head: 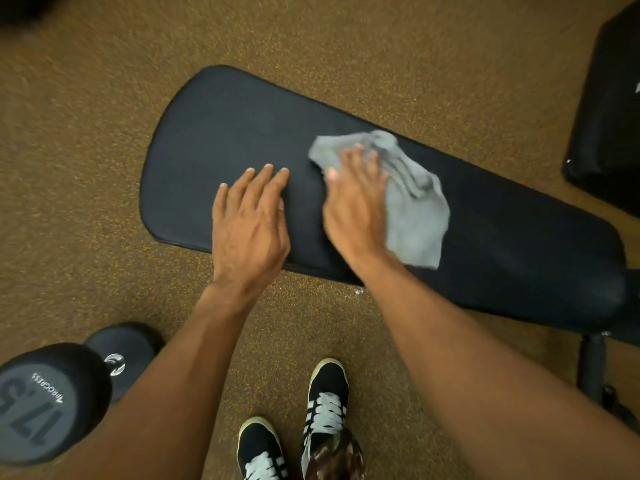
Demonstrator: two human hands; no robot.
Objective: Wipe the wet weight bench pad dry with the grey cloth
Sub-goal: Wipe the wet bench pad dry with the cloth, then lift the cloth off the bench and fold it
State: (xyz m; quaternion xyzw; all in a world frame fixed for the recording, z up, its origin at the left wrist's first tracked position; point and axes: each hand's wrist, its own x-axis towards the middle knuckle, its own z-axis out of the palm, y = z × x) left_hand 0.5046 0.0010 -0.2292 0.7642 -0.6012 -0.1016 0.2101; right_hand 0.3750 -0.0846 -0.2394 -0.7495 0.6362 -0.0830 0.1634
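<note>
Both my forearms reach forward from the bottom of the view, bare to the wrist. Between them my shoes (327,396), black with white laces and stripes, stand on the speckled brown floor (86,168) just short of the bench.

My left hand (247,233) lies palm down on the black bench pad (225,133) near its wide, rounded end. Its fingers are straight and close together, holding nothing. My right hand (353,209) is just beside it, to the right, pressing the grey cloth (415,216) onto the pad with fingers spread and fairly straight. That hand is blurred, so I cannot tell whether the fingertips hook any fold.

The cloth lies crumpled on the middle of the pad, bunched beyond my fingers and spreading out to the right of my palm toward the near edge. The pad runs slantwise from upper left to lower right, where a dark frame post (592,365) shows under it. Its surface looks dull and even, and I cannot tell which parts are wet.

At lower left a dark dumbbell (45,403) marked 17.5 lies on the floor, apart from the bench. Another black padded piece (609,116) shows at the right edge
</note>
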